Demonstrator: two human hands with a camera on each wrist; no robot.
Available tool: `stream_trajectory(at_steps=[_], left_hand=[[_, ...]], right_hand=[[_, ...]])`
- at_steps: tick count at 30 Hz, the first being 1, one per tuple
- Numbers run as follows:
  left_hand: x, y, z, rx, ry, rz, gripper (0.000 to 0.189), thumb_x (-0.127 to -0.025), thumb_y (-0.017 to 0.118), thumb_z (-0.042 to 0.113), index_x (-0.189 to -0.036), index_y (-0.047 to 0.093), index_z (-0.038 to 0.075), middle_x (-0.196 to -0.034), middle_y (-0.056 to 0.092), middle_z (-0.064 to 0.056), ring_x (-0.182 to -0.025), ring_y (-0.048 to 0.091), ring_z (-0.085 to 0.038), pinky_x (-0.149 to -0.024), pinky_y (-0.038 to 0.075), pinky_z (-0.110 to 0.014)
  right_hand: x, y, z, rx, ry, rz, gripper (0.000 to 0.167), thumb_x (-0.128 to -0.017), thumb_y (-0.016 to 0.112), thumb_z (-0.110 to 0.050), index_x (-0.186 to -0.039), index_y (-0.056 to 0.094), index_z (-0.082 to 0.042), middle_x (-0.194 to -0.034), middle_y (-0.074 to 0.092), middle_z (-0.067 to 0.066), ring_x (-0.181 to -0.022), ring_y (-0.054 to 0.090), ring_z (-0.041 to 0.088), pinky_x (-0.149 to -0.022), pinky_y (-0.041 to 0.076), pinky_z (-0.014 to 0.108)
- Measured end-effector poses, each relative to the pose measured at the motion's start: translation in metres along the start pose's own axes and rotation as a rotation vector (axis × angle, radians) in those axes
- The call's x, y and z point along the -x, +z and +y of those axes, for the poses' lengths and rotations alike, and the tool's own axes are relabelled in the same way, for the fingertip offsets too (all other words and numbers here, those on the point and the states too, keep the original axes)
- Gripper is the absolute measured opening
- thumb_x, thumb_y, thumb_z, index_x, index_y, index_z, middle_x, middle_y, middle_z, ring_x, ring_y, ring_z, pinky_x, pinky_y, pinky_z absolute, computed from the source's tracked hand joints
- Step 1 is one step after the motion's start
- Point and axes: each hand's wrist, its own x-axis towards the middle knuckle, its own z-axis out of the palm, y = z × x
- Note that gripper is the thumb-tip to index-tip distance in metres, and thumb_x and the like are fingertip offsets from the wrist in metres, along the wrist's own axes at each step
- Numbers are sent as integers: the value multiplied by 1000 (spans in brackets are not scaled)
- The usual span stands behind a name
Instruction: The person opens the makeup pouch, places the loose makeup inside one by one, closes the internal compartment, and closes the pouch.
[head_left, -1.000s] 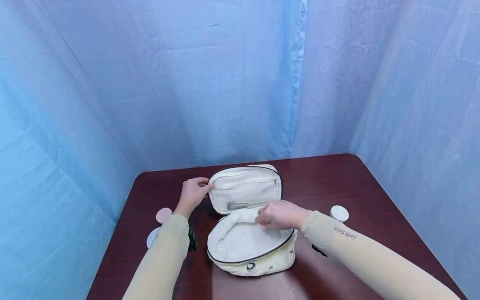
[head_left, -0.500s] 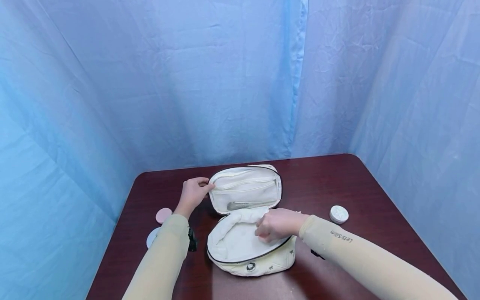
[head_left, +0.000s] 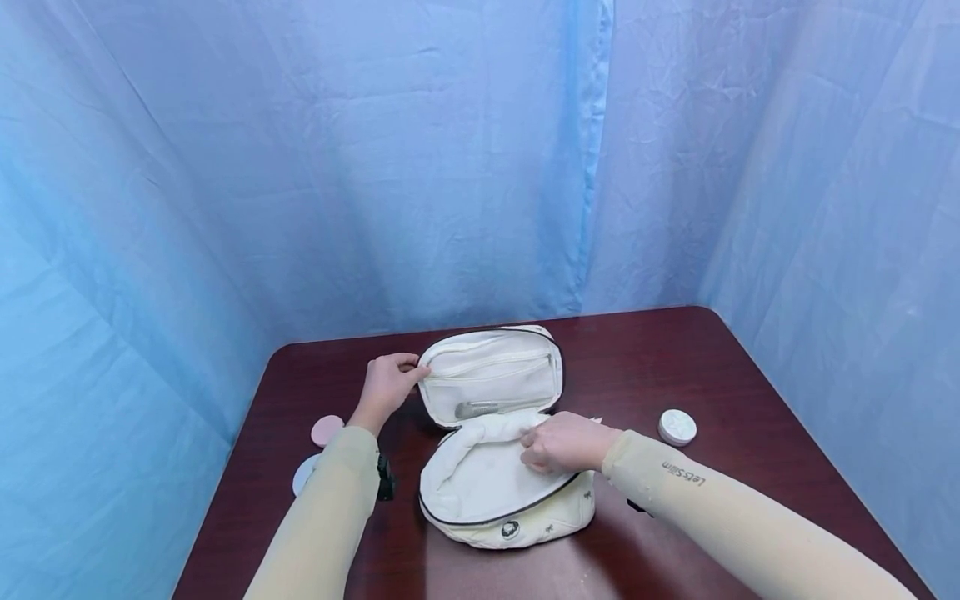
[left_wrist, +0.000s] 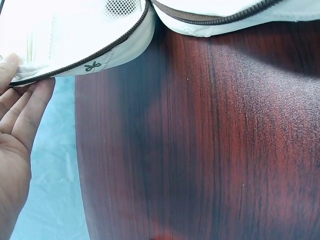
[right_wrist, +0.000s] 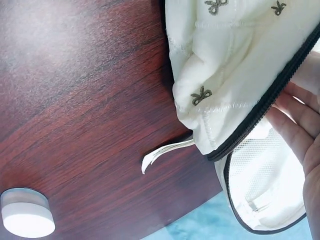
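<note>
A white quilted makeup bag with small bow prints stands unzipped on the table, its lid folded back. Inside the lid's mesh pocket lies a makeup brush. My left hand pinches the lid's left edge, thumb inside and fingers underneath, as the left wrist view also shows. The right hand reaches over the bag's right rim with bent fingers. In the right wrist view the dark zipper covers its fingertips, so whether they hold anything is hidden.
A white round jar sits on the dark red wood table to the right. At the left are a pink disc and a white round object, partly behind the left sleeve. Blue curtains hang around the table.
The right hand has dropped from near the lid's hinge to lower inside the bag's right side. Most recently the bag has shifted slightly right. The left hand has kept its pinch.
</note>
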Motion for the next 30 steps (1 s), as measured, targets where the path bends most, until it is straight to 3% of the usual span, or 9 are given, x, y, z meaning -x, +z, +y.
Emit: stream_trajectory(at_steps=[5, 8, 21, 23, 26, 28, 30], left_hand=[[0, 1, 1, -19, 15, 1, 37, -97, 73, 21, -129, 69, 1, -120, 72, -19, -102, 73, -30, -79, 62, -40], [0, 2, 0, -33, 23, -1, 36, -97, 72, 22, -128, 70, 3, -119, 73, -18, -102, 73, -29, -80, 62, -40], [1, 2, 0, -62, 34, 6, 37, -97, 72, 22, -128, 70, 3, -120, 73, -17, -103, 72, -28, -81, 61, -42], [1, 2, 0, -65, 36, 7, 37, -97, 72, 22, -128, 71, 3, -119, 73, -17, -102, 73, -28, -81, 61, -41], [1, 2, 1, -66, 41, 7, 36, -97, 72, 22, -128, 71, 2, -117, 74, -17, -99, 73, -28, -80, 62, -41], [1, 2, 1, -66, 41, 6, 36, -97, 72, 22, -127, 71, 2, -116, 74, -17, -98, 73, -30, -79, 62, -41], [1, 2, 1, -67, 38, 9, 37, -97, 72, 22, -127, 71, 2, -116, 74, -18, -97, 73, -30, -79, 62, -41]], right_hand=[[2, -1, -2, 70, 20, -82, 31, -85, 69, -13, -65, 48, -24, -78, 59, -12, -63, 58, 6, -47, 33, 21], [4, 0, -2, 65, 19, -100, 29, -87, 69, -14, -66, 50, -23, -83, 61, -10, -69, 62, 7, -49, 36, 20], [6, -6, -2, -43, 20, -125, 29, -80, 72, -3, -67, 54, -22, -81, 58, -11, -64, 53, 3, -53, 39, 17], [7, -5, -1, -91, 32, -105, 27, -82, 72, -3, -68, 56, -20, -85, 60, -11, -72, 60, 3, -52, 39, 16], [8, -6, 1, -254, 76, -77, 24, -87, 69, 1, -71, 59, -14, -86, 65, -7, -93, 70, 6, -52, 36, 15], [9, -7, 2, -368, 112, -58, 24, -91, 68, 0, -72, 59, -11, -89, 70, -4, -109, 71, 11, -52, 34, 15], [12, -10, 4, -448, 137, -42, 24, -94, 67, -1, -73, 58, -9, -95, 75, 0, -113, 70, 15, -54, 33, 15]])
